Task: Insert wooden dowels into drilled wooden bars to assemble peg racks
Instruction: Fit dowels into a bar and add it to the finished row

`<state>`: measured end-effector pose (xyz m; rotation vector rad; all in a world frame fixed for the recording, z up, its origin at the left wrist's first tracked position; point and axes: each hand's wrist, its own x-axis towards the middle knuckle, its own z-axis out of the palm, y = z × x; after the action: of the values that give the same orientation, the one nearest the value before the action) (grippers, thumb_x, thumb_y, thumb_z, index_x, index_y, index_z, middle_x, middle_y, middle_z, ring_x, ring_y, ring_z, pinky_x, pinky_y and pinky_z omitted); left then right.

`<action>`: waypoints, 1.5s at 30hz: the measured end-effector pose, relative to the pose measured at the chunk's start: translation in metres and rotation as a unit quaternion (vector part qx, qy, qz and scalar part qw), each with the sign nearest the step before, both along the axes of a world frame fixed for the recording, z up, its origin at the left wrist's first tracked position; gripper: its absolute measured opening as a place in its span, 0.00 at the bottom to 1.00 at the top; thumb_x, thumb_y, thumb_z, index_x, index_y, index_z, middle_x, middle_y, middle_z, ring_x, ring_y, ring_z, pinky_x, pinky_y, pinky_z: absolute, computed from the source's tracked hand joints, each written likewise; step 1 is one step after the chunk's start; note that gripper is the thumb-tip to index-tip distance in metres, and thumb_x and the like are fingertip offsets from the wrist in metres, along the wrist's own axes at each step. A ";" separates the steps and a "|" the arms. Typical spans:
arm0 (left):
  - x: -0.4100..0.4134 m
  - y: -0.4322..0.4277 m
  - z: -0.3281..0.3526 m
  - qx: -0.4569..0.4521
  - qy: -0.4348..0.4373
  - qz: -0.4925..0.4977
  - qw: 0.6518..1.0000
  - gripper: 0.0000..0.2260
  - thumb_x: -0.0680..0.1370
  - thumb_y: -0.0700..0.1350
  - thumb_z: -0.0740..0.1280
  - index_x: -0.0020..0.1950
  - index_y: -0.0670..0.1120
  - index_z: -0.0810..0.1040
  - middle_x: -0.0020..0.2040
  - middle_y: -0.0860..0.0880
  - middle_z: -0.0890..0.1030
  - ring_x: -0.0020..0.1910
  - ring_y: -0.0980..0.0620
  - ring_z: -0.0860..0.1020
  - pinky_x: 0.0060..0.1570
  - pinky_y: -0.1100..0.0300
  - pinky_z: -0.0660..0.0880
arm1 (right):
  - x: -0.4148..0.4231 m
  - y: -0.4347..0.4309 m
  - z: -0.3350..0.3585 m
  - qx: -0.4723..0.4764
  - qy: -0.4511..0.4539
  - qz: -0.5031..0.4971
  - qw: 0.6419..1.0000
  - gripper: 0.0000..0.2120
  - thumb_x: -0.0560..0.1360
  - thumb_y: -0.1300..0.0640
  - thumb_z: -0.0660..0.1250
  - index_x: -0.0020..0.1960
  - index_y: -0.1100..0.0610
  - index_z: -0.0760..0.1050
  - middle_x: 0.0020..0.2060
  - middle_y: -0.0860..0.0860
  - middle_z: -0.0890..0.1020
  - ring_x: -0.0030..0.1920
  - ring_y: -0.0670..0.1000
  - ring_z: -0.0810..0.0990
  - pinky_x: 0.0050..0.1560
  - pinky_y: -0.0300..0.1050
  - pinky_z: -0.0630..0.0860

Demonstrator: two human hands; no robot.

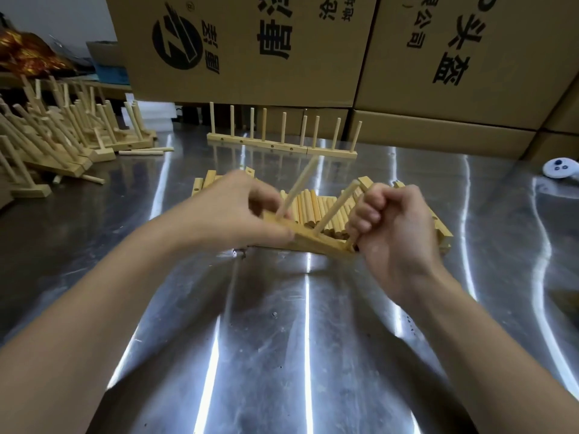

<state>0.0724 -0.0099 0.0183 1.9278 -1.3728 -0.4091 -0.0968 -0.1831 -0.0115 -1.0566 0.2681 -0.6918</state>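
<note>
Bar [313,240] under assy: held tilted at frame centre, over near edge of loose dowel stock [310,208] on steel table [282,339]. Cartons [250,48] stacked at rear; print in Chinese, inverted: round black logo on L carton, "头盔" and "公司" legible on R carton. Finished racks [62,133] heaped far L. Two standing racks [272,146] end to end behind stock, pegs upright. L hand [232,211]: fingers curled round bar's L end, gripping. R hand [398,227]: fingers curled tight, gripping end dowel [351,241] at bar's R end. Two dowels [336,209] rise from bar, leaning. White controller [560,172] at R edge; markings too small to read.
</note>
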 end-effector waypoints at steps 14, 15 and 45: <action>-0.033 -0.027 -0.018 -0.250 0.418 0.161 0.859 0.21 0.82 0.66 0.65 0.50 0.51 0.87 0.40 0.51 0.79 0.40 0.51 0.78 0.40 0.55 0.78 | -0.022 0.034 0.000 -0.584 0.177 0.060 0.790 0.13 0.86 0.46 0.61 0.50 0.50 0.80 0.36 0.49 0.79 0.37 0.49 0.76 0.38 0.47 0.71; -0.034 -0.028 -0.020 -0.246 0.435 0.154 0.852 0.21 0.82 0.65 0.65 0.51 0.50 0.86 0.40 0.51 0.78 0.40 0.51 0.78 0.40 0.55 0.79 | -0.023 0.034 0.002 -0.597 0.184 0.054 0.779 0.13 0.86 0.46 0.61 0.49 0.49 0.81 0.34 0.47 0.78 0.37 0.49 0.76 0.37 0.44 0.69; -0.061 -0.036 -0.030 -0.282 0.509 0.025 0.813 0.20 0.88 0.59 0.54 0.46 0.48 0.73 0.43 0.49 0.75 0.45 0.52 0.77 0.47 0.54 0.76 | -0.028 0.037 -0.007 -0.432 0.133 0.112 0.885 0.10 0.81 0.50 0.69 0.44 0.51 0.85 0.42 0.66 0.83 0.39 0.66 0.79 0.43 0.68 0.76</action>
<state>0.0110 -0.0464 -0.0114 0.9479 -0.5945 -0.7591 -0.1248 -0.1463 -0.0186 -2.0138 0.0535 -0.4428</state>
